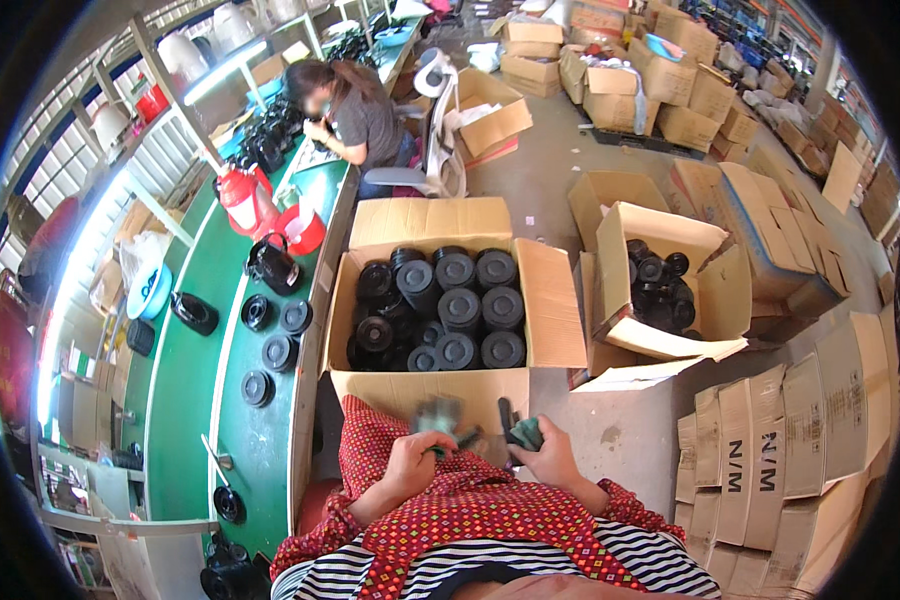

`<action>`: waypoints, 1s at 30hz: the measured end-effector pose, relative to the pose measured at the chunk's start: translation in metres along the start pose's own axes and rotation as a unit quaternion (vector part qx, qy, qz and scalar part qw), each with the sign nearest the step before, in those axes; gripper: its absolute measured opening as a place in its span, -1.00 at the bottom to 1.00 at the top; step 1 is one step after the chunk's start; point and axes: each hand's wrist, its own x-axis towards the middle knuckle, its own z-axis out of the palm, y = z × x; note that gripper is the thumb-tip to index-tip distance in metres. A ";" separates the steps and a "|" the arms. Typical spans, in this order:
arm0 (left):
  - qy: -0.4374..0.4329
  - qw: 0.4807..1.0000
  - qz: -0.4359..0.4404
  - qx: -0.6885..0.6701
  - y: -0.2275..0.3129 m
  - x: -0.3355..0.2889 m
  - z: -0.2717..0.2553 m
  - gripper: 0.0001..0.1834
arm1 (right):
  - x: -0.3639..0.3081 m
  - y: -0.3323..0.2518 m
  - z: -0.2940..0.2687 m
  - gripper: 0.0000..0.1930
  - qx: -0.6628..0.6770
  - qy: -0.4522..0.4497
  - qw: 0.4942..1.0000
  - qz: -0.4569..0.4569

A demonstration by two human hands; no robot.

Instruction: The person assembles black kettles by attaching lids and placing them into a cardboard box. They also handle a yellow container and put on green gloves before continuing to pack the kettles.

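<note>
Pieces (pixel 526 433), dark green and partly blurred, gripped in left hand (pixel 411 466) and right hand (pixel 552 456), could drop if either pinch loosens.

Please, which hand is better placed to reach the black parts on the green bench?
Probably the left hand: the green bench and its black parts lie on that side; the right hand is farther away.
</note>
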 end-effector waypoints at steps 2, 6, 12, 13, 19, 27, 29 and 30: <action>-0.032 0.998 -0.007 -0.047 0.022 0.013 0.011 -0.72 | -0.001 -0.006 0.005 -0.56 -0.026 0.017 0.998 -0.054; -0.121 0.992 0.014 0.007 0.040 0.034 0.041 -0.67 | -0.001 -0.022 0.008 -0.55 -0.097 -0.021 0.986 -0.135; -0.037 0.993 -0.072 -0.080 0.035 0.031 0.065 -0.47 | -0.009 -0.024 -0.006 -0.53 -0.039 -0.042 0.960 -0.272; -0.041 0.992 -0.074 -0.091 0.034 0.032 0.067 -0.48 | -0.008 -0.022 -0.009 -0.53 -0.042 -0.041 0.958 -0.282; -0.067 0.941 -0.197 -0.267 0.010 0.031 0.082 -0.57 | -0.024 -0.011 -0.018 -0.69 0.045 -0.085 0.984 -0.153; -0.048 0.992 -0.105 -0.056 0.014 0.038 0.092 -0.74 | -0.025 -0.013 -0.040 -0.85 -0.023 0.020 0.988 -0.154; -0.049 0.995 -0.089 -0.011 0.023 0.041 0.093 -0.72 | -0.022 -0.028 -0.046 -0.86 -0.040 0.042 0.968 -0.244; -0.048 0.995 -0.086 -0.013 0.020 0.040 0.095 -0.73 | -0.022 -0.042 -0.048 -0.85 -0.045 0.051 0.954 -0.291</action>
